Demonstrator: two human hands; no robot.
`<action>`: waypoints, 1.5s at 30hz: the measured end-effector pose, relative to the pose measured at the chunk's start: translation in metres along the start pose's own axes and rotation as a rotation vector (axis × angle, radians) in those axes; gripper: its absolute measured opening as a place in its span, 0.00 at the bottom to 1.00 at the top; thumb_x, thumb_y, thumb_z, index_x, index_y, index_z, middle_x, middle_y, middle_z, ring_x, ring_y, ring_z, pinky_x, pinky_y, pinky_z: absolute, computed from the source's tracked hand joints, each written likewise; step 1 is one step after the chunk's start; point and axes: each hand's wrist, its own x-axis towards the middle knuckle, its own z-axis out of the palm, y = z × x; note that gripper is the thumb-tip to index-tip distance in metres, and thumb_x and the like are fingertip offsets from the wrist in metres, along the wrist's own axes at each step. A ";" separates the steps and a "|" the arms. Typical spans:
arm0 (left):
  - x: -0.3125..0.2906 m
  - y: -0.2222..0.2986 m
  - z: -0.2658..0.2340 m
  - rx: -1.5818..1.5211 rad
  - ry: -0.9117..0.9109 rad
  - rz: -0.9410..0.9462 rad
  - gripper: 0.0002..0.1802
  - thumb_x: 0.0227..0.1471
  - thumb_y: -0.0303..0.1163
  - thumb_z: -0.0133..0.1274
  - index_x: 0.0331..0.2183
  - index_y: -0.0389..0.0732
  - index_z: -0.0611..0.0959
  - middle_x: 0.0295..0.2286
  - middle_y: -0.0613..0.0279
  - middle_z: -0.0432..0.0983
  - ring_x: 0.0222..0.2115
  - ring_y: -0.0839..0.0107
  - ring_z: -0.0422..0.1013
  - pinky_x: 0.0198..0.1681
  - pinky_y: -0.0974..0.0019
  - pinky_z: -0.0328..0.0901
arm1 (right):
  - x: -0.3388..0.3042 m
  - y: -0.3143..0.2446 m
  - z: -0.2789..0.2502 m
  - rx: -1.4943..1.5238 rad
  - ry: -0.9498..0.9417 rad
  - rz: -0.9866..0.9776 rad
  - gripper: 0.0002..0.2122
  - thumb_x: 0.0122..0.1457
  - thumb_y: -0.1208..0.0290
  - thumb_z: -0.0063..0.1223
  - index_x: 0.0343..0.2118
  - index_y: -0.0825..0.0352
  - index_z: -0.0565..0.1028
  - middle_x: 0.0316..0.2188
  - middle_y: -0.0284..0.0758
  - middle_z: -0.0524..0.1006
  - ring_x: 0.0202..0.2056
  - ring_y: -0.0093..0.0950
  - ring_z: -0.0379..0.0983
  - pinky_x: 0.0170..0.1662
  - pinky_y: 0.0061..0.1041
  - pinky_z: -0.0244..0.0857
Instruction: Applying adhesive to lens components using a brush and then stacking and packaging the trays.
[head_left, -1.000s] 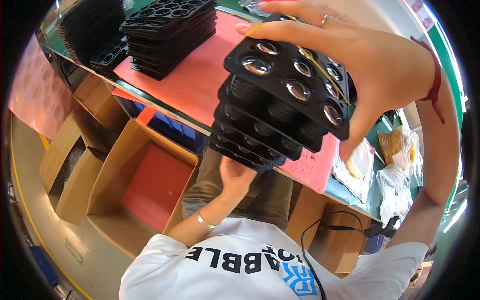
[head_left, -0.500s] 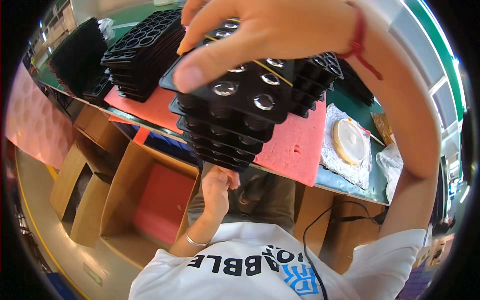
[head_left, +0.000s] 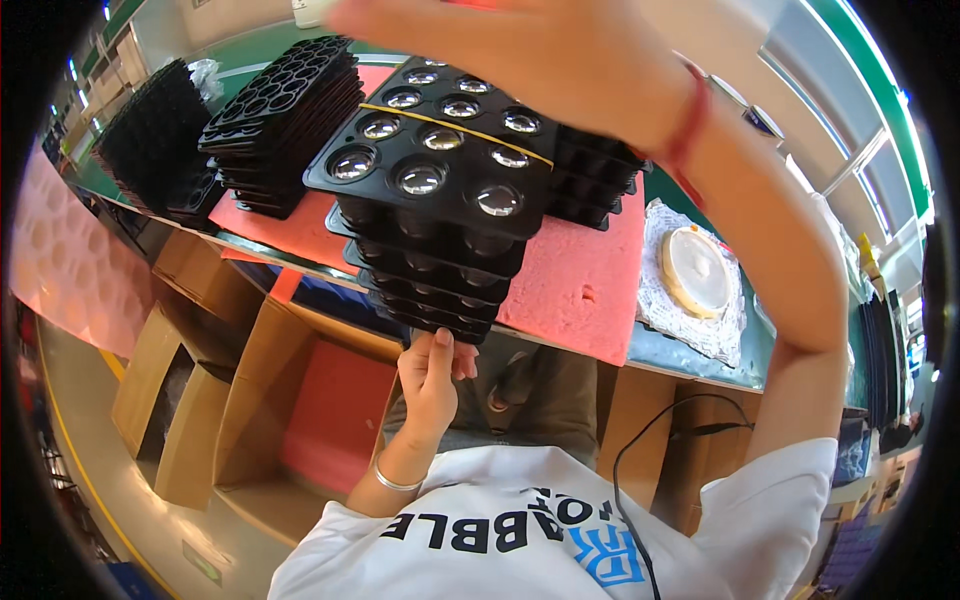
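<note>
A stack of black plastic trays (head_left: 430,232) stands tilted in front of me, with clear shiny domes showing in the round pockets of its top tray. A thin yellow rubber band (head_left: 462,127) runs across that top tray. My left hand (head_left: 428,385) pinches the lowest near edge of the stack, thumb on top and the other fingers partly hidden below. Above the far part of the stack is my right hand (head_left: 570,65), blurred and cut by the upper picture edge. It looks open, its visible thumb side stretched to the left, holding nothing I can see.
More black tray stacks stand on the green table: one at left (head_left: 285,110), one farther left (head_left: 155,140), one behind my right hand. Pink foam (head_left: 580,285) lies beneath. At right, a round pale-lidded container (head_left: 697,272) rests on crumpled wrap. Open cardboard boxes (head_left: 250,400) sit below.
My right hand has lifted up and away from the top tray, uncovering more domes and the rubber band. My left hand keeps its grip; the stack has shifted slightly left in view.
</note>
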 end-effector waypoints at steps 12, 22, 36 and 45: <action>0.012 0.010 -0.013 0.066 0.208 0.016 0.26 0.57 0.42 0.37 0.13 0.38 0.70 0.09 0.67 0.64 0.10 0.82 0.57 0.15 0.79 0.50 | -0.141 -0.011 0.052 -0.056 -0.173 0.234 0.08 0.46 0.66 0.54 0.19 0.63 0.70 0.16 0.33 0.71 0.21 0.34 0.70 0.24 0.31 0.62; 0.029 0.020 -0.025 0.138 0.298 0.084 0.24 0.57 0.40 0.37 0.12 0.41 0.66 0.08 0.71 0.59 0.09 0.84 0.53 0.12 0.78 0.46 | -0.119 0.007 0.120 -0.151 -0.339 0.281 0.16 0.51 0.59 0.49 0.12 0.63 0.71 0.08 0.34 0.68 0.13 0.34 0.67 0.16 0.31 0.59; 0.057 0.029 -0.053 0.052 0.340 0.038 0.17 0.55 0.37 0.40 0.16 0.46 0.66 0.14 0.76 0.57 0.15 0.87 0.53 0.18 0.82 0.47 | -0.109 0.019 0.128 -0.279 -0.138 0.367 0.10 0.47 0.66 0.48 0.14 0.64 0.73 0.11 0.40 0.70 0.16 0.39 0.69 0.20 0.35 0.63; 0.056 0.030 -0.042 0.005 0.511 -0.034 0.14 0.57 0.43 0.36 0.31 0.44 0.70 0.20 0.74 0.60 0.16 0.83 0.52 0.18 0.78 0.47 | -0.181 -0.007 0.012 -0.524 -0.001 0.334 0.12 0.45 0.62 0.52 0.13 0.62 0.69 0.08 0.37 0.68 0.14 0.35 0.68 0.19 0.32 0.61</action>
